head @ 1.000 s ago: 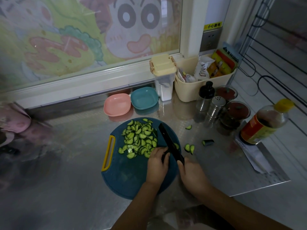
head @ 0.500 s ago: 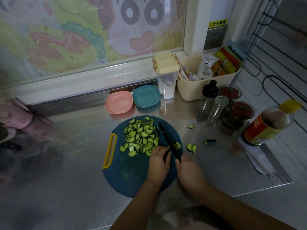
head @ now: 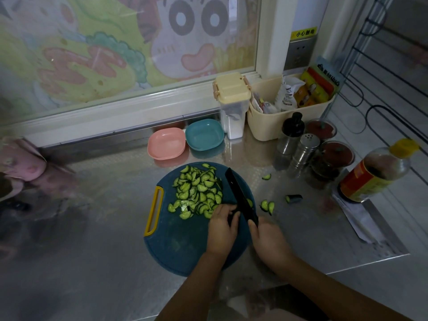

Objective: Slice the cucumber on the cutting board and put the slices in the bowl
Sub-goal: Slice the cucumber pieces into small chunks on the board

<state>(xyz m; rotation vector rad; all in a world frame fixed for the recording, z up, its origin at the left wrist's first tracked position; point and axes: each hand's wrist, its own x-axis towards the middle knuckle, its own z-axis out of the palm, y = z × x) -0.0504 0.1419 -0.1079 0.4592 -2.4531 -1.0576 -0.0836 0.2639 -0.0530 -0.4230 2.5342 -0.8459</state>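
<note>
The slicing step is in hand and looks close to its end. The right hand [head: 268, 239] grips the handle of the black knife [head: 238, 193], whose blade lies slantwise across the right side of the blue cutting board [head: 180, 246]. The left hand [head: 222, 230] sits just beside the blade with its fingers curled down over a short dark piece that is probably the cucumber stub [head: 231, 217], though the fingers hide most of it. The cut cucumber slices [head: 196, 191] lie heaped on the far half of the board, left of the blade. A few stray slices [head: 267, 206] and a cut-off end [head: 293, 198] lie off the board on the steel counter [head: 104, 228]. None is in a bowl yet: the pink bowl [head: 166, 143] and the teal bowl [head: 203, 135] stand side by side beyond the board, both without cucumber. The next move calls for a few short cuts through the stub, with the left fingertips tucked back from the edge since so little is left to hold. After that comes gathering the heap and the strays and moving them to one of the bowls.
</note>
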